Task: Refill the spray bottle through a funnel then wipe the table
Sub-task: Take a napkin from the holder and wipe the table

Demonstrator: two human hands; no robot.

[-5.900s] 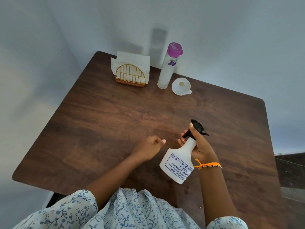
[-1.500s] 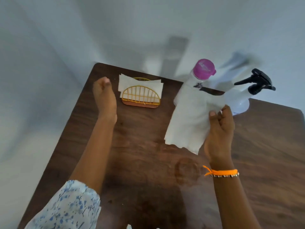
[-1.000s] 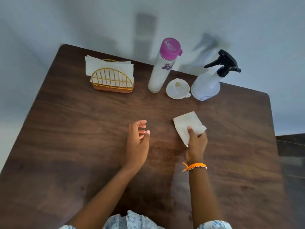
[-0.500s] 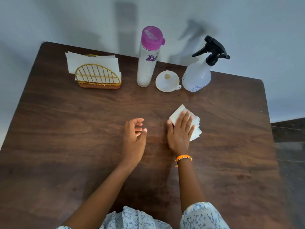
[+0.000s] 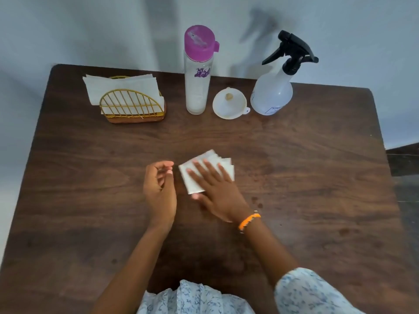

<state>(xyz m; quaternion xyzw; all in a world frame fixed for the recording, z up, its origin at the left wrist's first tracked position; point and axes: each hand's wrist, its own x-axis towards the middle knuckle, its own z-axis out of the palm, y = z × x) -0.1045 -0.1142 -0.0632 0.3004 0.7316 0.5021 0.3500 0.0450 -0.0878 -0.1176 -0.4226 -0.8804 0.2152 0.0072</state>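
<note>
My right hand (image 5: 215,191) lies flat with spread fingers on a folded white napkin (image 5: 192,181), pressing it onto the dark wooden table (image 5: 306,177) near the middle. Just left of the napkin my left hand (image 5: 159,191) rests on its edge, fingers loosely curled, holding nothing. At the back stand the white spray bottle (image 5: 273,94) with its black trigger head, the white funnel (image 5: 229,105) lying mouth-up, and a clear water bottle (image 5: 198,82) with a purple cap.
A gold wire napkin holder (image 5: 131,107) with white napkins sits at the back left. A few dark wet spots (image 5: 257,201) show on the wood right of my right wrist. A pale wall runs behind the table.
My right hand has slid the napkin to the left, toward my left hand, and now angles up-left over it. The left hand has stayed in place.
</note>
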